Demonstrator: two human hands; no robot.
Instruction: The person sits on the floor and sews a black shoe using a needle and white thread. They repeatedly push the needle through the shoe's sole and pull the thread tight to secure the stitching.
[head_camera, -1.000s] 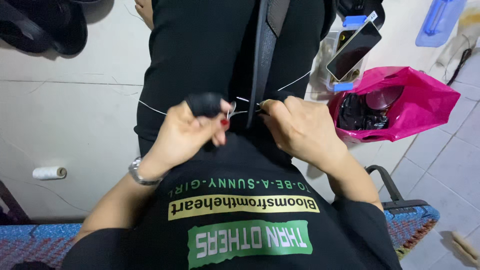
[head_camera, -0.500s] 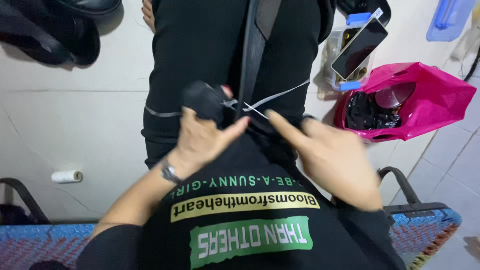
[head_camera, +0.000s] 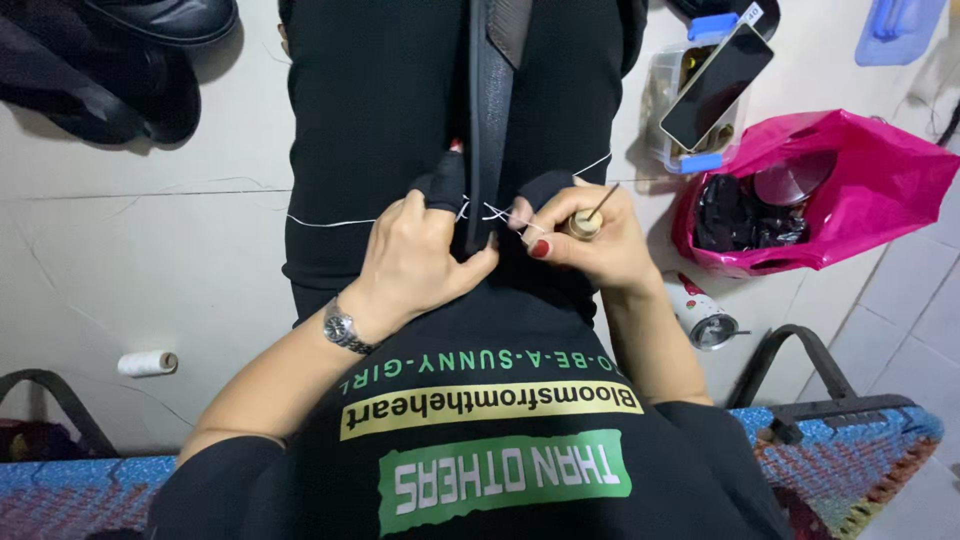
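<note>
Black leather strap (head_camera: 487, 110) runs near-to-far down the middle of the head view, clamped upright between the person's black-trousered knees; its long axis points away from the body, far end going out of frame at the top.

Head view: left hand (head_camera: 420, 255) wraps the near end of the strap from the left, fingers curled and pressed on it, a black fingertip cover on one digit, wristwatch (head_camera: 340, 327) on the wrist. Right hand (head_camera: 590, 245) sits just right of the strap, grip pressed together, pinching a wooden-handled awl (head_camera: 588, 218) whose thin metal tip points up and to the right, away from the strap. White thread (head_camera: 330, 222) crosses the strap at right angles: one end trails far out to the left over the thigh, the other goes up to the right past the right hand. Both hands touch or nearly touch the strap at the same spot where the thread passes through; the left is on the strap, the right just beside it.

Around: thread spool (head_camera: 147, 363) on the tiled floor at left, pink plastic bag (head_camera: 860, 180) at right, phone (head_camera: 716, 85) on a clear box (head_camera: 665, 110) far right, dark shoes (head_camera: 120, 70) far left.
</note>
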